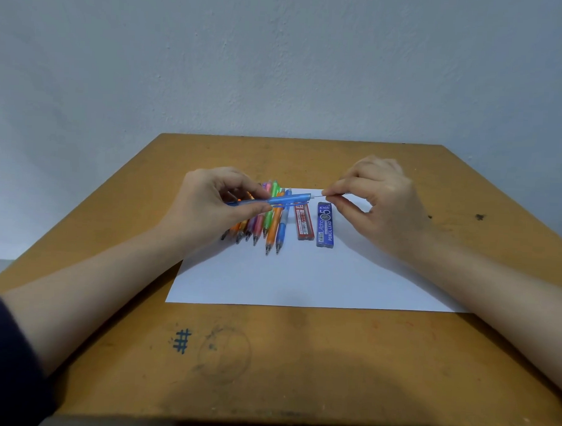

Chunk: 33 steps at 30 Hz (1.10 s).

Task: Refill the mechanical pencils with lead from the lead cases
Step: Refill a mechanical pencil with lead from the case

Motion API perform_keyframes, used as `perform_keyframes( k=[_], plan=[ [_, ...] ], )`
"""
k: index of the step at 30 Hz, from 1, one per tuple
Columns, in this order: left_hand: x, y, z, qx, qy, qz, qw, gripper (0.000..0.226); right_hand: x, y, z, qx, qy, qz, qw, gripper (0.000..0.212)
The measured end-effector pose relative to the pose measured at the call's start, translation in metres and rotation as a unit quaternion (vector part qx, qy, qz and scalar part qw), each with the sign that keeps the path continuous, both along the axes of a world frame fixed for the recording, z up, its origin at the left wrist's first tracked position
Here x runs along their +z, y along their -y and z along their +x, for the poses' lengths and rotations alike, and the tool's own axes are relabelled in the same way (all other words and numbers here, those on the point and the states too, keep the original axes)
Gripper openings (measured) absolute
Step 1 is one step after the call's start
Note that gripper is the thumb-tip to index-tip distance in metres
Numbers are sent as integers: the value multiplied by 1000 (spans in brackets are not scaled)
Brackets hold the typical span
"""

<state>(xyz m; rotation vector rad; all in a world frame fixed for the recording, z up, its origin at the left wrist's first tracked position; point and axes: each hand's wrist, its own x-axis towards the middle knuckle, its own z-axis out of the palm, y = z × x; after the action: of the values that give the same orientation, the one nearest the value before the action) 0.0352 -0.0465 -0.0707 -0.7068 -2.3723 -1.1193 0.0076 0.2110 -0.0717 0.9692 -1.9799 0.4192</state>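
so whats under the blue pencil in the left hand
The blue pencil is held over a row of coloured pencils lying on white paper, near the far end of the red case. The left hand covers some pencils' far ends.

On the blue lead case (325, 224) I read the most: along its length it carried the brand "Alpha" in slanted script, a large "0.5" toward its far end, and "PENCIL LEAD" in white capitals down one edge. A small white word at its far tip looked like "soft", though I could not be sure. The red lead case (303, 222) just beside it bore white printing, too small for me to read. On the table (298, 374), a "#" sign (182, 340) was drawn in blue ink.
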Motion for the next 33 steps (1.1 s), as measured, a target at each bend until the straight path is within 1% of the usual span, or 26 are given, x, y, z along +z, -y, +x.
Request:
perform_keyframes(
  k=[10, 14, 19, 21, 23, 24, 25, 27, 28, 30, 33],
  plan=[
    [1, -1, 1, -2, -9, 6, 1000, 27, 2, 2, 2, 1, 12, -13, 1000, 18],
    [0, -1, 1, -2, -13, 4, 1000, 30, 4, 1, 2, -6, 18, -22, 1000, 17],
    [-1, -2, 1, 0, -11, 8, 1000, 27, 2, 7, 5, -4, 19, -24, 1000, 18],
    [-1, -3, 2, -2, -11, 7, 1000, 25, 2, 7, 4, -8, 25, -22, 999, 22],
    [-1, -3, 2, 3, -10, 8, 1000, 23, 4, 4, 4, -24, 58, -25, 998, 33],
    [-1, -2, 1, 8, -11, 10, 1000, 20, 5, 4, 5, -34, 96, -39, 994, 39],
    [-1, -2, 1, 15, -13, 14, 1000, 18, 6, 3, 7, -45, 150, -63, 986, 46],
    [-1, -1, 1, 36, -19, 22, 999, 16, 7, 2, 10, -69, 259, -119, 956, 57],
    [0, 0, 1, 45, -22, 22, 999, 16, 7, 1, 12, -81, 294, -134, 943, 60],
    [1, 0, 1, 58, -22, 19, 998, 15, 7, 1, 16, -95, 325, -144, 930, 60],
    [1, 1, 1, 65, -20, 13, 998, 15, 7, 6, 20, -98, 341, -148, 923, 57]
  ],
)
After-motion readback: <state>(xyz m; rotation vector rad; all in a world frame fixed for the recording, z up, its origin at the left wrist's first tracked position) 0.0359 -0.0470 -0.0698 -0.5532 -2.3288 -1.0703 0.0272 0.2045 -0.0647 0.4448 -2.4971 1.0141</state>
